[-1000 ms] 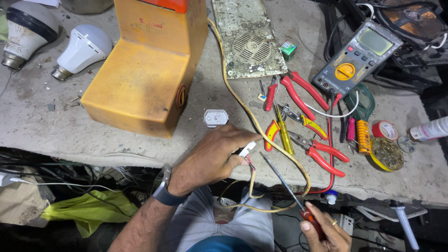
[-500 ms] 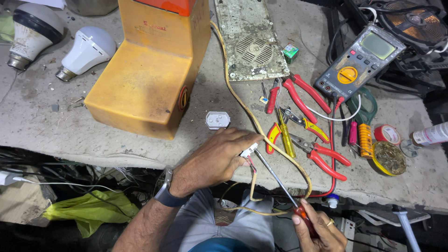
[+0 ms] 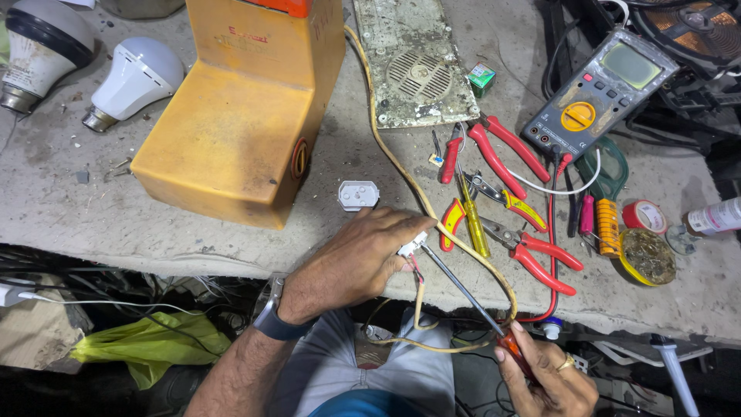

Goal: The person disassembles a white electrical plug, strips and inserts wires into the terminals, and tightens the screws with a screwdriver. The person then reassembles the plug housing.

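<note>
On the grey bench [image 3: 154,224] stands a big yellow housing [image 3: 231,116], with a multimeter [image 3: 598,96] and red-handled pliers [image 3: 505,150] off to the right. At the bench's front edge the left hand [image 3: 355,262] pinches a small white connector [image 3: 413,245] on yellowish wire [image 3: 394,154]. The right hand [image 3: 544,378] grips a screwdriver [image 3: 463,289], its tip touching the connector.

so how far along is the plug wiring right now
Done: the plug cover lies off on the bench. In hand: the left hand pinches the white plug piece with its wires, and the right hand sets the screwdriver tip against it. Left: the cover is not back on.
</note>
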A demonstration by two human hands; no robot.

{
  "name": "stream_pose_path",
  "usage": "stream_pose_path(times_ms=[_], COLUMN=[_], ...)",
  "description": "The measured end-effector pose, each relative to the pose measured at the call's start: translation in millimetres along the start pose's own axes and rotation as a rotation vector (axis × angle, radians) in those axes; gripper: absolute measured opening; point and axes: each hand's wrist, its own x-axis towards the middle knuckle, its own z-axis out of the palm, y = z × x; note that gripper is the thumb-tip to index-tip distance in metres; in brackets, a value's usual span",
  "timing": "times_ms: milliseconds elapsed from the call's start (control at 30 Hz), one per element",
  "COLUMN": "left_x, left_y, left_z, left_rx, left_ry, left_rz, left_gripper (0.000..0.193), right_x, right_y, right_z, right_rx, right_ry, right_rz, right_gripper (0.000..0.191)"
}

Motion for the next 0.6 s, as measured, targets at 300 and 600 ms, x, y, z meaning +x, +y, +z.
stream_pose_path(times_ms=[300,600], left_x=[-1,1], left_y=[0,3], left_z=[0,-2], left_rx=[0.006,0.004], left_ry=[0.006,0.004], left_rz=[-0.008,-0.012], left_gripper=[0.061,0.062], right_x=[7,11], right_y=[12,19], right_z=[-3,-3], right_rx=[-0.031,-0.039], right_ry=[-0.039,-0.032], right_rz=[-0.093,-0.169], right_gripper=[0.049,0.047])
